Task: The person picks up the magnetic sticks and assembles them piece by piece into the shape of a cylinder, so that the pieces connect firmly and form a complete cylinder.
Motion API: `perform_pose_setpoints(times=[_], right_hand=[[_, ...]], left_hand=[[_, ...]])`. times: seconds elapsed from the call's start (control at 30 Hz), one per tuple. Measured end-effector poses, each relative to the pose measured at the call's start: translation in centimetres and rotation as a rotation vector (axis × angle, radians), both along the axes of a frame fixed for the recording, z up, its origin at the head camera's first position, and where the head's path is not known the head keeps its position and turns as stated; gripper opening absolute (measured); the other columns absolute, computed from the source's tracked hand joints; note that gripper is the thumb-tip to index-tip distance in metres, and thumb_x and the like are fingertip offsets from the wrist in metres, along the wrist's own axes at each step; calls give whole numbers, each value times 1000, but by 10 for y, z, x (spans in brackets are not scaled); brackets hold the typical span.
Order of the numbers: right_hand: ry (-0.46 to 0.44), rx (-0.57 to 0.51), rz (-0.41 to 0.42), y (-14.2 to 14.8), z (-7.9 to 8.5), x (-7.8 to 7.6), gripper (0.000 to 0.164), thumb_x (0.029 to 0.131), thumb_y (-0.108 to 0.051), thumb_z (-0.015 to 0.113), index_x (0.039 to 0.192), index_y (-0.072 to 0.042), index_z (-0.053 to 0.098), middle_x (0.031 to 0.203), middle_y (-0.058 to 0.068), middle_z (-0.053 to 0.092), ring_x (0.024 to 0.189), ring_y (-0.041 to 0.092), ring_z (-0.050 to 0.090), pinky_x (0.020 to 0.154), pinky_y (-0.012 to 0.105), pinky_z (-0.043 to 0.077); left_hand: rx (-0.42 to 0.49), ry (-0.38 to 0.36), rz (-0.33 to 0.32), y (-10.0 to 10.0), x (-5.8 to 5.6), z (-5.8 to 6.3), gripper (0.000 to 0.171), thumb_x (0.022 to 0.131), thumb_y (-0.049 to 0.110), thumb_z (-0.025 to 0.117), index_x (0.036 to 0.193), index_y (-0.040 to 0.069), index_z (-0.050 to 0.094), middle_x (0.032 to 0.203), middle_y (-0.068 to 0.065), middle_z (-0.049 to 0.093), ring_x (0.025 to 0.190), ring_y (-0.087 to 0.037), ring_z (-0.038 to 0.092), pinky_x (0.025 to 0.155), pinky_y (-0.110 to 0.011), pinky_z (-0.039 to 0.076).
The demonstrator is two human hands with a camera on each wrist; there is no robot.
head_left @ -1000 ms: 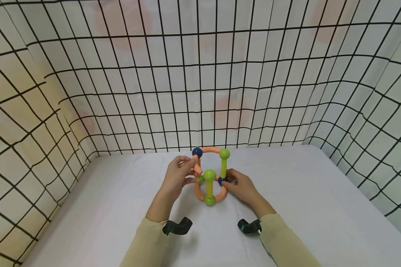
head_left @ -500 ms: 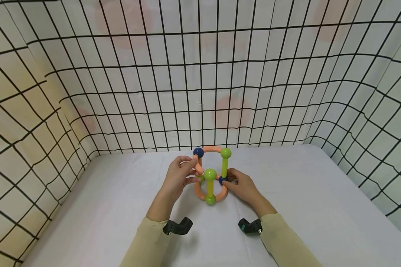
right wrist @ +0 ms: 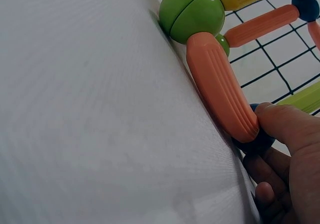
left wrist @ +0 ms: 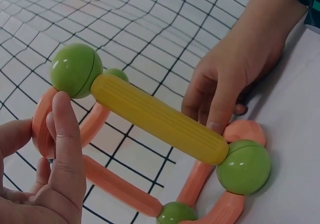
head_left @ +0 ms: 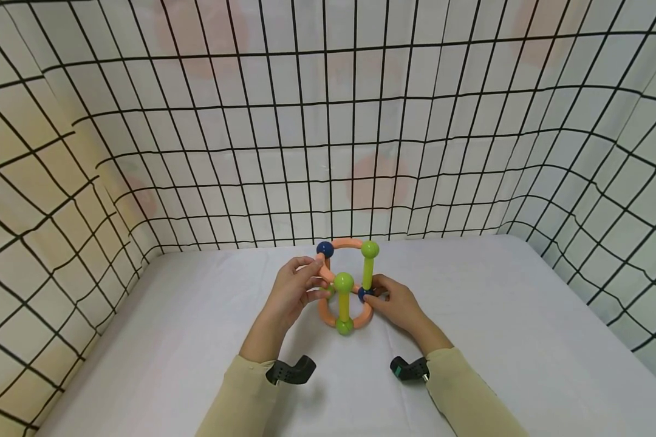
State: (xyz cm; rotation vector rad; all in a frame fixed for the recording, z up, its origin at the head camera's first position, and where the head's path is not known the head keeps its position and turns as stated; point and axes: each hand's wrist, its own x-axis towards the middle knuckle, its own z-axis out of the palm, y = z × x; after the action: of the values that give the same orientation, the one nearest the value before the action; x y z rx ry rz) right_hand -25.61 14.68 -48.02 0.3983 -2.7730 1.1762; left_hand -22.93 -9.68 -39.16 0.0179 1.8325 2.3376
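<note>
A frame of magnetic rods and balls stands on the white cloth in the head view. My left hand point(head_left: 295, 288) pinches a curved orange rod point(left wrist: 42, 126) at its upper left, between an upper blue ball point(head_left: 325, 249) and an upper green ball point(head_left: 343, 282). The rod's near end meets that green ball, which caps a yellow rod point(left wrist: 160, 118) rising from a lower green ball point(left wrist: 244, 167). At the base, my right hand point(head_left: 398, 305) holds a lower blue ball point(right wrist: 257, 142) between thumb and fingers, beside a curved orange base rod point(right wrist: 221, 87).
A lime-green upright rod point(head_left: 368, 273) rises beside the right hand to another green ball point(head_left: 369, 249). Behind it, a curved orange rod point(head_left: 347, 243) joins the top. White cloth point(head_left: 470, 315) covers the table, and a black-grid backdrop point(head_left: 355, 133) encloses the back and sides.
The free end of the curved orange rod in my left hand has swung right and up against the upper green ball. My right hand stays at the lower blue ball.
</note>
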Motion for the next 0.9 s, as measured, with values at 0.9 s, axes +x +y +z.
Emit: perform_pose_setpoints(times=[0.9], right_hand=[[-6,-6,-3,-1,3,2,38,93,-29,71,128,-16,61,115,3,70,100,17,63,85,34,50]], left_hand=[[-234,58,-134,-21,-6,-10,39,102,42,55,124,10,55,111,-9,68,85,-26,68,67,-29,60]])
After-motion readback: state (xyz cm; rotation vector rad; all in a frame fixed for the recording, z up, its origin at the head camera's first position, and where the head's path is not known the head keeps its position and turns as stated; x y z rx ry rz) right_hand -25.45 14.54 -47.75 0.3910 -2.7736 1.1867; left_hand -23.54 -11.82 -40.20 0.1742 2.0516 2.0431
